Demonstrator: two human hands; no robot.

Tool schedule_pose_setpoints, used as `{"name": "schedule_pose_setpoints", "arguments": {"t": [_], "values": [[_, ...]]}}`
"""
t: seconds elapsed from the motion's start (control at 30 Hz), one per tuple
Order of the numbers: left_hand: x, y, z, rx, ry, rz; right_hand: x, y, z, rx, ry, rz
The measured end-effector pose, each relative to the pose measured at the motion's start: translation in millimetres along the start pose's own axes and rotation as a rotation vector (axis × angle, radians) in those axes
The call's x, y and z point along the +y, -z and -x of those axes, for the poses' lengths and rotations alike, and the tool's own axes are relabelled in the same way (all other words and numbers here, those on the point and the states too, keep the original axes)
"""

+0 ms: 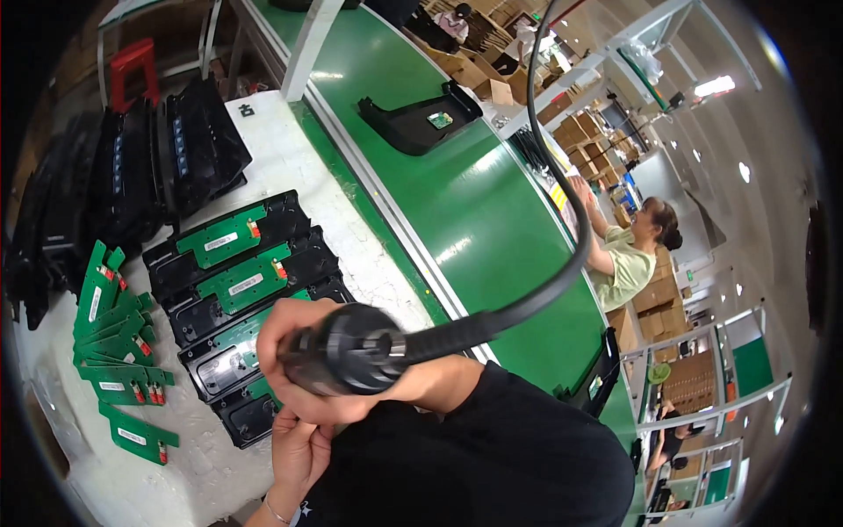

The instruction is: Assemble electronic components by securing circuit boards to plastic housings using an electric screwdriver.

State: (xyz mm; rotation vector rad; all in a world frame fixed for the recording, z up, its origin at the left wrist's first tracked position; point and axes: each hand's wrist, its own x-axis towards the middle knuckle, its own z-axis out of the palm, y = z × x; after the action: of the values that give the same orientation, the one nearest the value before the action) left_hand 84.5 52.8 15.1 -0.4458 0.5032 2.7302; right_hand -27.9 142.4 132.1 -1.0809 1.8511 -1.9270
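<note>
My right hand (303, 401) is wrapped round the body of a black electric screwdriver (356, 351), whose thick cable runs off to the upper right. Just below it, my left hand (300, 457) has its fingers pinched together; whatever is between them is hidden. Under the screwdriver lies a row of black plastic housings (206, 373), several fitted with a green circuit board (224, 239). The screwdriver and right hand cover part of the row, and the tool's tip cannot be seen. Left of the housings, loose green circuit boards (118, 334) lie fanned in a pile.
Large black plastic shells (123, 171) stand at the far left of the white worktop (351, 211). Alongside runs a green conveyor belt (474, 220) carrying a black shell (413, 123) with a small board. Across it, a person (632, 255) in a light green top works. A red stool (133, 75) stands behind.
</note>
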Motion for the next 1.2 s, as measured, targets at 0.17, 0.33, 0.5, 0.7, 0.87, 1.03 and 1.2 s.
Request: {"name": "schedule_pose_setpoints", "arguments": {"t": [0.17, 0.33, 0.5, 0.7, 0.87, 1.03, 1.2], "values": [[6.2, 1.6, 6.2, -0.048, -0.010, 0.110, -30.0, 13.2, 16.6, -0.030, 0.278, -0.353], [18.3, -14.6, 12.1, 0.096, -0.155, -0.011, -40.9, 12.1, 16.5, -0.009, 0.404, -0.454], [20.8, -21.3, 15.5, -0.064, -0.056, 0.116, -47.1, 13.9, 20.5, -0.140, 0.380, -0.431], [24.3, -9.4, 22.9, 0.005, -0.022, 0.154, -25.7, 4.5, 14.8, -0.175, 0.361, -0.529], [18.3, 3.9, 30.0, -0.094, -0.040, 0.166, -21.3, -9.0, 14.2, -0.172, 0.346, -0.490], [13.0, -6.7, 26.0, -0.160, 0.069, -0.154, 13.3, -28.8, 0.8, -0.149, 0.192, -0.340], [4.5, -2.8, 7.6, -0.009, 0.188, 0.077, 32.2, -34.0, -4.0, -0.092, 0.143, -0.341]]}}
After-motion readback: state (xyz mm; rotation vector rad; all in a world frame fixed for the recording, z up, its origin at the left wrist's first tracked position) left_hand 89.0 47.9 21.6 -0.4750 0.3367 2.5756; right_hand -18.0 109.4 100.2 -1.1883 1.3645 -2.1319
